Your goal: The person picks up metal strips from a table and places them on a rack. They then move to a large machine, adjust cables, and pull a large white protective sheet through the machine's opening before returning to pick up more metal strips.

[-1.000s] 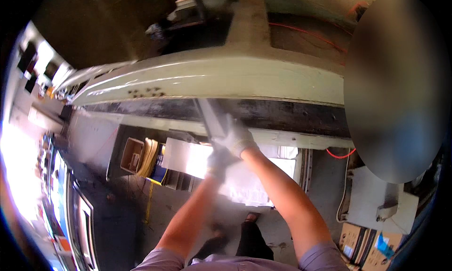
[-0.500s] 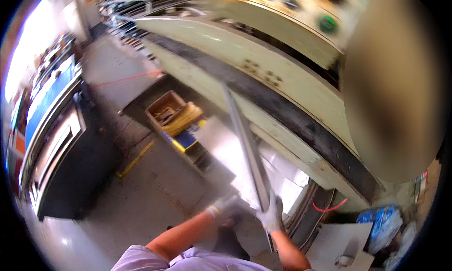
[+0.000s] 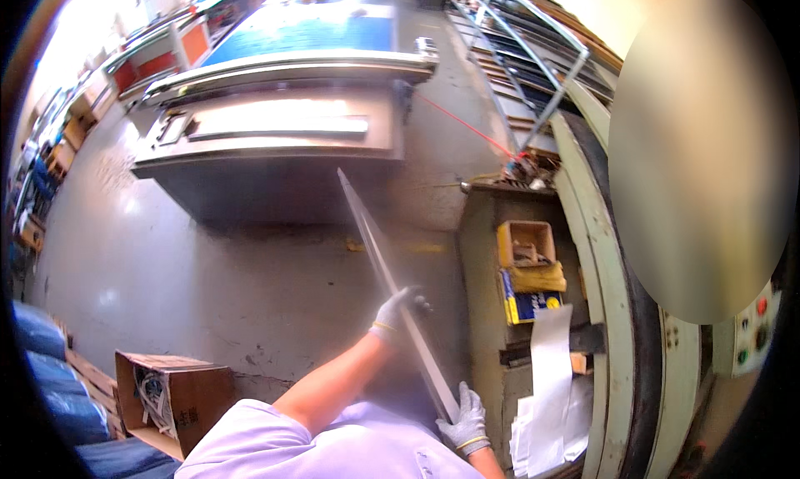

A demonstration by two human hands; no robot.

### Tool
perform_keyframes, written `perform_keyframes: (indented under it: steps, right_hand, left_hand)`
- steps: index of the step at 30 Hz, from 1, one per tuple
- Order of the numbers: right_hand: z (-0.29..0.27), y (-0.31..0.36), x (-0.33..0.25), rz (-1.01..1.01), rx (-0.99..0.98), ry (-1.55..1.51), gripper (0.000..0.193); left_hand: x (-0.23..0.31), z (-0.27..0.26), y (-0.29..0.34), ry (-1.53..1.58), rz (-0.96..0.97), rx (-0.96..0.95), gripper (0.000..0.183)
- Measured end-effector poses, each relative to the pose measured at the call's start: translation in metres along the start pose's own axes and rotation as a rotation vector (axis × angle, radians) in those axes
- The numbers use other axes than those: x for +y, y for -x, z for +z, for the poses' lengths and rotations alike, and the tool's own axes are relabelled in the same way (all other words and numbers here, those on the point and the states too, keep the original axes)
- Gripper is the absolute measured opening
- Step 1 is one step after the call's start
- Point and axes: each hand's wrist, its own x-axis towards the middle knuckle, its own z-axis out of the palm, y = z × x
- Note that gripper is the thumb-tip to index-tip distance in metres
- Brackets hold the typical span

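Observation:
A long, narrow strip of bent sheet metal (image 3: 375, 250) slants from near my body toward the far left, held in the air over the floor. My gloved left hand (image 3: 402, 311) is closed round it partway along its length. At its near end, my gloved right hand (image 3: 467, 421) grips the edge, with the thumb and fingers on either side. Both gloves are pale grey, and the left one is slightly blurred.
On the right stands a large pale-green machine (image 3: 612, 346), its bench holding a wooden box (image 3: 527, 239), yellow gloves (image 3: 537, 277) and white sheets (image 3: 550, 379). A dark-sided table (image 3: 267, 179) lies ahead. A cardboard box (image 3: 200, 396) sits at near left.
My view has turned left, away from the machine. The metal strip has swung off the machine's edge to point over the floor. My left hand has come onto it.

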Motion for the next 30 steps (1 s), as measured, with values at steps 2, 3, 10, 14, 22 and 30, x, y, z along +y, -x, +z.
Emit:
perform_keyframes:
  steps: [2,3,10,14,22,30]
  right_hand:
    - [-0.014,-0.045,-0.033,-0.018,-0.039,0.070,0.115]
    - [-0.018,-0.072,-0.046,-0.060,-0.072,0.083,0.115]
    - [-0.028,-0.295,-0.147,-0.369,-0.010,0.057,0.110]
    - [-0.027,-0.504,-0.221,-0.639,0.118,0.102,0.105]
    - [-0.021,-0.884,-0.436,-0.889,0.125,0.184,0.086]
    - [0.010,-0.997,-0.507,-0.809,-0.088,0.400,0.081]
  left_hand:
    - [0.043,-0.005,-0.005,0.092,0.106,0.026,0.030]
    - [0.065,-0.013,-0.011,0.138,0.149,0.015,0.030]
    - [0.257,-0.032,-0.076,0.141,0.426,-0.020,0.049]
    - [0.372,-0.025,-0.131,-0.062,0.449,0.293,0.074]
    - [0.487,-0.080,-0.224,-0.224,0.545,0.493,0.051]
    - [0.587,-0.082,-0.228,-0.497,0.675,0.573,0.041]
